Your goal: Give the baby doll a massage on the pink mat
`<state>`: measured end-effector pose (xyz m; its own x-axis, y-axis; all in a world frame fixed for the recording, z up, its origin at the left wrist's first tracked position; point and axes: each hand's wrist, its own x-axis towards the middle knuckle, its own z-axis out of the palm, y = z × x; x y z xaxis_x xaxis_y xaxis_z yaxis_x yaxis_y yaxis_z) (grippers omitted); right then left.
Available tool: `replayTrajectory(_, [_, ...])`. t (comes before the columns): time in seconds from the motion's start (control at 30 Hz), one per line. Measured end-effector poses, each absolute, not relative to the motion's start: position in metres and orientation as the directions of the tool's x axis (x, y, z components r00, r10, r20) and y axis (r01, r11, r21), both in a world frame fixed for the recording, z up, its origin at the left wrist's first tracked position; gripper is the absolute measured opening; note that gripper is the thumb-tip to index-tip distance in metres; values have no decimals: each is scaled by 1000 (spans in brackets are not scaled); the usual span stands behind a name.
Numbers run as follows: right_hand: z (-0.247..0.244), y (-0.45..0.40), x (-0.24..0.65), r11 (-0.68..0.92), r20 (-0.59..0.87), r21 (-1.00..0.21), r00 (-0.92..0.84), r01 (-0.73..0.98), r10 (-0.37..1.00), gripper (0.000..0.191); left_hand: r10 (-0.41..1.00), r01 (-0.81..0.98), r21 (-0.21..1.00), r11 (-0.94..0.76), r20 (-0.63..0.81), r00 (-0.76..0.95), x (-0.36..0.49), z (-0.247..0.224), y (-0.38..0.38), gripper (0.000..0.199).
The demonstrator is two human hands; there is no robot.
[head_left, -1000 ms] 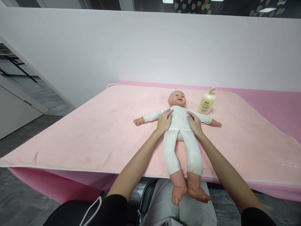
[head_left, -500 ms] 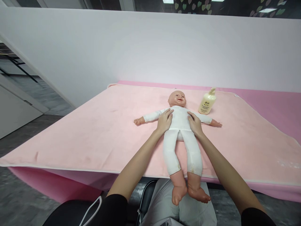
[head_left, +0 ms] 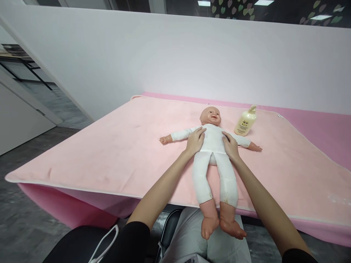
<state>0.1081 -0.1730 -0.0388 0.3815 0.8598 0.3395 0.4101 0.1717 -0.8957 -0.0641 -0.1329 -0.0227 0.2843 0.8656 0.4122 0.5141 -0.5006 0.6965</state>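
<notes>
Fingers extended and only loosely curved, my left hand [head_left: 195, 140] and right hand [head_left: 230, 145] rest against opposite sides of the doll [head_left: 214, 140], neither closed around it; pressure cannot be determined. It lies face up, right of centre in the frame, feet past the near edge of the blanket [head_left: 123, 142]. Since the earlier views, my viewpoint has shifted slightly; hand contact is unchanged, so I judge handling no further advanced. Pump bottle [head_left: 245, 123], upper right, untouched.

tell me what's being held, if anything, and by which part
Nothing appears held; the left hand and right hand rest open against opposite sides of the doll's torso.
</notes>
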Motion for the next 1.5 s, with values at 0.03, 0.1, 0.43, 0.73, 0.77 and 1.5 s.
replayTrajectory(0.03, [-39,-173,108,174,342,-895,380,412,860,38,866,513,698,-499,411,284,-64,-23,-133,37])
replayTrajectory(0.1, [-39,-173,108,183,352,-891,377,415,857,37,868,514,700,-497,409,282,-64,-23,-133,36])
replayTrajectory(0.43, [-36,-174,107,164,332,-897,383,410,862,37,866,512,699,-499,413,281,-64,-22,-133,36])
replayTrajectory(0.73, [-39,-173,108,184,357,-889,380,420,853,35,866,513,698,-500,415,281,-64,-23,-132,36])
replayTrajectory(0.77, [-39,-173,108,187,360,-887,380,422,852,35,865,512,698,-501,416,280,-64,-23,-133,36])
replayTrajectory(1.5, [-34,-175,106,143,311,-903,386,406,868,40,865,505,702,-502,410,289,-64,-21,-135,37])
